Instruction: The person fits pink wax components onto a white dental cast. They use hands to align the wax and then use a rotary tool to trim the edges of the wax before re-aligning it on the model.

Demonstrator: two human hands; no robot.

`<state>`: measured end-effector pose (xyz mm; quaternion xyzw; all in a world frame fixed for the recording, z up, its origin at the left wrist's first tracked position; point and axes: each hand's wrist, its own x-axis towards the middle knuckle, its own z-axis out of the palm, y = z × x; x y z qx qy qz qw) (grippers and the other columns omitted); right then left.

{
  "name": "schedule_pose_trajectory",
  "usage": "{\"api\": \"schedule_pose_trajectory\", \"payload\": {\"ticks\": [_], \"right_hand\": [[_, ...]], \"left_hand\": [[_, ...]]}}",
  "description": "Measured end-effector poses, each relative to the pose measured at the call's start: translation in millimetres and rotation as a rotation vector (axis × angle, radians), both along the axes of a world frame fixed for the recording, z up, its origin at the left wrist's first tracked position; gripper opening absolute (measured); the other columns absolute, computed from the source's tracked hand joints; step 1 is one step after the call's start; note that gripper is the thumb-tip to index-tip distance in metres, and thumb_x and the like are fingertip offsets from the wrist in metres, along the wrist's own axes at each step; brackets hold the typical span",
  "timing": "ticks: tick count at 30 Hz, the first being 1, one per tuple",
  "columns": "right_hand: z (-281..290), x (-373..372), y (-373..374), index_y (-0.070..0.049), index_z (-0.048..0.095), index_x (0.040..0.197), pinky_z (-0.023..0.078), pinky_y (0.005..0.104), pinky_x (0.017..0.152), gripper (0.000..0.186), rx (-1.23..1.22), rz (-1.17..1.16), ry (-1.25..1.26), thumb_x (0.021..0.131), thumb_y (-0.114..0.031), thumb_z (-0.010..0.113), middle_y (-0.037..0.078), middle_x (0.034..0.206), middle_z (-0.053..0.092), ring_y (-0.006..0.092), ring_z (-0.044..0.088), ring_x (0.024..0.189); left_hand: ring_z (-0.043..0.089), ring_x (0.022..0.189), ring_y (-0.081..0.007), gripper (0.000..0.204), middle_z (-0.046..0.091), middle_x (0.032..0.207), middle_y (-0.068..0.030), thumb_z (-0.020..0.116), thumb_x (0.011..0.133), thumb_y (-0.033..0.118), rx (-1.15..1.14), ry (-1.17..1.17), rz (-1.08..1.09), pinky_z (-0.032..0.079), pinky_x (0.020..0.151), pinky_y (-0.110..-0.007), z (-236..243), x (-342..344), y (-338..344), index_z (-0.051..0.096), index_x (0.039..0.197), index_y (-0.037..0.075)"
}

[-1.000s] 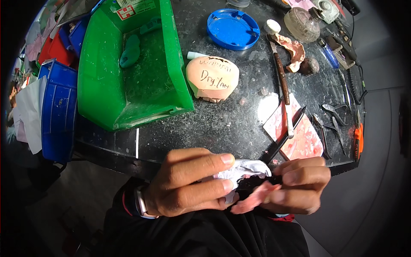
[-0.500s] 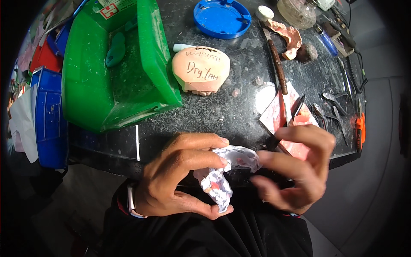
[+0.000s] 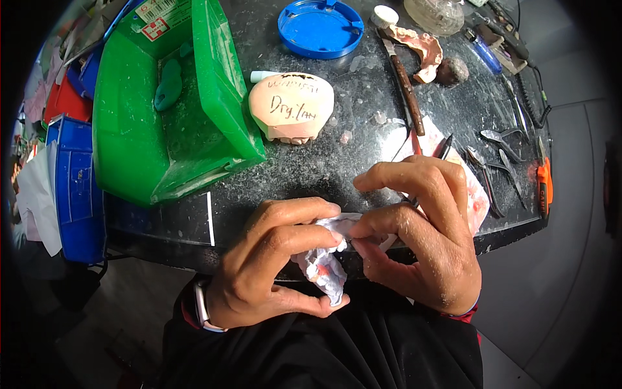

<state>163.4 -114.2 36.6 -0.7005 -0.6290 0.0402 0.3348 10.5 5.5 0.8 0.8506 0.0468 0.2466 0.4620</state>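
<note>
Above my lap, at the bench's front edge, I hold a whitish, curved dental impression (image 3: 330,275) with ragged edges and a reddish patch inside. My left hand (image 3: 265,259) is closed on it, fingers on its far side and thumb under its near end. The thumb and forefinger of my right hand (image 3: 421,240) pinch its far right part and hide most of that part; the other fingers curl above. Beyond my hands, a peach-coloured plaster dental model (image 3: 291,107) with handwriting on its base rests on the bench, teeth toward me.
A green bin (image 3: 230,97) stands at left beside a blue bin (image 3: 78,194). Rightward lie a wooden-handled knife (image 3: 408,97), a pink-stained sheet (image 3: 476,201), pliers (image 3: 483,175) and an orange-handled cutter (image 3: 543,188). A round blue lid (image 3: 321,29) lies at the back.
My right hand has moved left and closed its thumb and forefinger on the impression. My left hand keeps its hold. The bench things sit slightly further left in view.
</note>
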Motion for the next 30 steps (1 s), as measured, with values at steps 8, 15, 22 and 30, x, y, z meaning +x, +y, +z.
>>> {"api": "schedule_pose_trajectory", "payload": {"ticks": [8,15,22,30], "right_hand": [[8.1,6.7,-0.1,-0.009,0.061,0.076,0.037,0.0369,0.08,0.023,-0.069,0.094,0.188,0.057,-0.006,0.074,0.007,0.102,0.06,0.0229,0.05,0.092],[12.0,3.9,0.3,-0.01,0.062,0.071,0.036,0.0349,0.077,0.022,-0.089,0.046,0.227,0.055,-0.002,0.073,0.003,0.096,0.06,0.0223,0.048,0.09],[10.0,2.5,-0.6,-0.01,0.061,0.069,0.037,0.0346,0.076,0.023,-0.085,0.045,0.226,0.052,-0.001,0.072,0.003,0.093,0.059,0.0229,0.047,0.088],[13.6,-3.9,1.0,-0.011,0.063,0.072,0.037,0.035,0.078,0.016,0.047,-0.009,0.191,0.06,-0.004,0.071,0.004,0.093,0.059,0.0227,0.048,0.089]], "left_hand": [[0.06,0.093,-0.0263,0.077,0.058,0.107,-0.0175,0.092,0.036,0.027,0.044,-0.036,-0.028,0.051,0.076,-0.033,0.1,0.1,0.7,0.054,0.1,0.006],[0.057,0.101,-0.0288,0.06,0.055,0.114,-0.0161,0.083,0.054,0.016,-0.021,-0.016,-0.059,0.047,0.084,-0.035,2.1,-4.4,-1.4,0.057,0.106,0.003],[0.057,0.099,-0.0284,0.061,0.055,0.113,-0.0161,0.085,0.052,0.015,-0.017,-0.025,-0.057,0.048,0.082,-0.035,1.7,-3.5,-0.4,0.057,0.104,0.003],[0.059,0.093,-0.0221,0.082,0.056,0.105,-0.0172,0.094,0.033,0.031,0.042,-0.096,0.019,0.051,0.076,-0.031,0.0,-2.1,-1.3,0.052,0.099,0.006]]}}
